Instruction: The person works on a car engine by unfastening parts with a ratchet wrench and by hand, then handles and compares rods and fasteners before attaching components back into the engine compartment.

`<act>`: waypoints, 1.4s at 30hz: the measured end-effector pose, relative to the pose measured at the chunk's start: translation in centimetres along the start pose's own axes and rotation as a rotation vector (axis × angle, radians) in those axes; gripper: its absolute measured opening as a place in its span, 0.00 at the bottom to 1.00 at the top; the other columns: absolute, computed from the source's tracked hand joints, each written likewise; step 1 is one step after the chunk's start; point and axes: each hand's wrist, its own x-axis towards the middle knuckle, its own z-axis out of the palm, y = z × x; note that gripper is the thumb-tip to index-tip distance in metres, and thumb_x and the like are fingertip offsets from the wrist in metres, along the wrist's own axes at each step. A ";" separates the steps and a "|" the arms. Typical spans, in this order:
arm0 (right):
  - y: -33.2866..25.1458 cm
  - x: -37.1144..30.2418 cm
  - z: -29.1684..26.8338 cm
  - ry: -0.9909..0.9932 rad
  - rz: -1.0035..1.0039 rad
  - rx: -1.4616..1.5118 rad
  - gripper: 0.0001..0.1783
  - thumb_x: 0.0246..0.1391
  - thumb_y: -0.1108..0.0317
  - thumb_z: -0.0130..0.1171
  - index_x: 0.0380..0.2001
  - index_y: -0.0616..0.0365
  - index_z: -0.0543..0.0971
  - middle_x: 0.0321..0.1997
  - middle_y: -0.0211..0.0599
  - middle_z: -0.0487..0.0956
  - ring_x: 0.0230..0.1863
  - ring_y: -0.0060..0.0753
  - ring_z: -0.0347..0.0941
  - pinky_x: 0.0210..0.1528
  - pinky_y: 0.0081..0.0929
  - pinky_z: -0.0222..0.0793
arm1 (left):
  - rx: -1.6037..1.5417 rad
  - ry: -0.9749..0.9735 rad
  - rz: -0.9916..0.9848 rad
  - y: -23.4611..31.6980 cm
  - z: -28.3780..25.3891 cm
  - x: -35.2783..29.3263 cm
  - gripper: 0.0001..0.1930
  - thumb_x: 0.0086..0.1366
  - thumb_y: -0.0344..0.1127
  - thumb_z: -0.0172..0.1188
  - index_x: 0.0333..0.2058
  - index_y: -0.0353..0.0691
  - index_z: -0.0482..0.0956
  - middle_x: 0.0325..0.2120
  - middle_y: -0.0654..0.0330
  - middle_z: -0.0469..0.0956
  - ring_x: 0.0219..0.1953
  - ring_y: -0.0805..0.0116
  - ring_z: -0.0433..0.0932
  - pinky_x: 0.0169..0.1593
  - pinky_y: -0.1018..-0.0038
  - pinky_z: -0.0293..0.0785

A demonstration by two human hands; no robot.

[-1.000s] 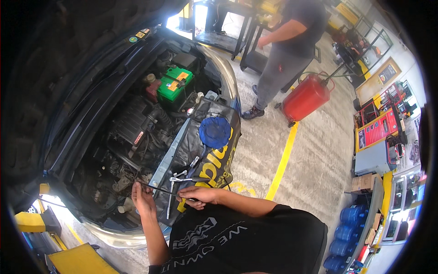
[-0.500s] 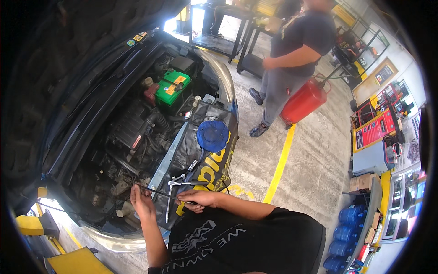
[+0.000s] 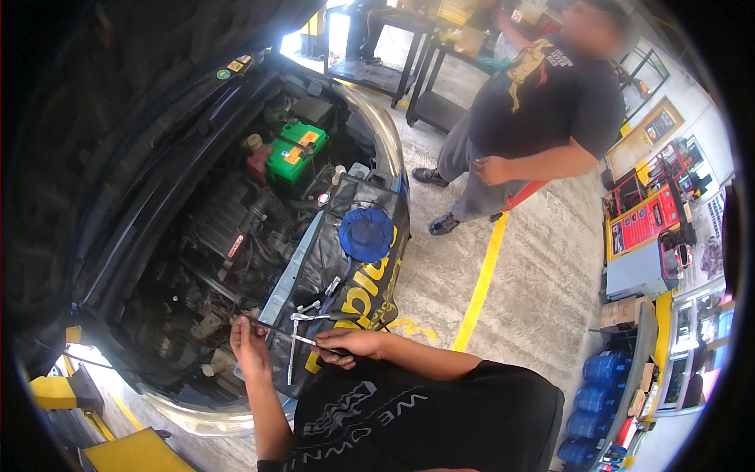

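Observation:
I lean over the open engine bay [image 3: 204,259] of a dark car. My left hand [image 3: 250,346] grips the far end of a long thin metal rod tool [image 3: 292,337] at the bay's front edge. At the rod's near end is my right hand [image 3: 351,344], closed around its handle. The rod lies across a black fender cover [image 3: 358,291] with yellow print. Several chrome wrenches and socket tools [image 3: 311,316] rest on that cover just beyond my hands.
A blue round cap-like object [image 3: 366,234] lies on the cover. A green battery [image 3: 292,152] sits deep in the bay. Another person [image 3: 535,118] stands on the concrete floor near a yellow floor line [image 3: 481,283]. Metal tables [image 3: 409,55] stand behind; blue water jugs [image 3: 594,393] right.
The other person has walked closer along the yellow line and now hides the red can. My hands have kept their hold on the rod, shifting slightly.

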 end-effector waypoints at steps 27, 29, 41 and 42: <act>2.9 -15.6 -4.0 0.666 -0.567 0.230 0.14 0.67 0.60 0.42 0.34 0.58 0.69 0.10 0.25 0.55 0.10 0.19 0.47 0.15 0.20 0.46 | 0.305 -0.493 -0.331 -11.2 32.2 13.5 0.30 0.69 0.57 0.50 0.58 0.37 0.70 0.54 0.55 0.74 0.48 0.64 0.75 0.53 0.64 0.69; 2.8 -16.1 -4.3 0.680 -0.570 0.221 0.13 0.67 0.60 0.42 0.33 0.58 0.69 0.10 0.25 0.55 0.10 0.19 0.47 0.15 0.20 0.46 | 0.440 -0.368 -0.205 -11.8 34.3 16.1 0.31 0.69 0.57 0.50 0.57 0.35 0.71 0.54 0.52 0.75 0.48 0.62 0.76 0.52 0.64 0.70; 2.1 -16.0 -5.0 0.679 -0.556 0.224 0.11 0.66 0.64 0.40 0.40 0.58 0.70 0.12 0.27 0.57 0.11 0.18 0.47 0.15 0.19 0.46 | 1.165 -0.633 0.559 -10.3 35.8 17.1 0.27 0.69 0.55 0.51 0.32 0.32 0.81 0.28 0.47 0.82 0.34 0.49 0.81 0.38 0.60 0.74; 2.0 -15.9 -4.9 0.639 -0.571 0.243 0.10 0.66 0.65 0.40 0.40 0.58 0.70 0.13 0.28 0.59 0.11 0.18 0.47 0.15 0.19 0.47 | 1.167 -0.630 0.548 -9.8 34.3 16.5 0.27 0.69 0.55 0.51 0.32 0.32 0.81 0.28 0.47 0.82 0.34 0.49 0.81 0.38 0.60 0.74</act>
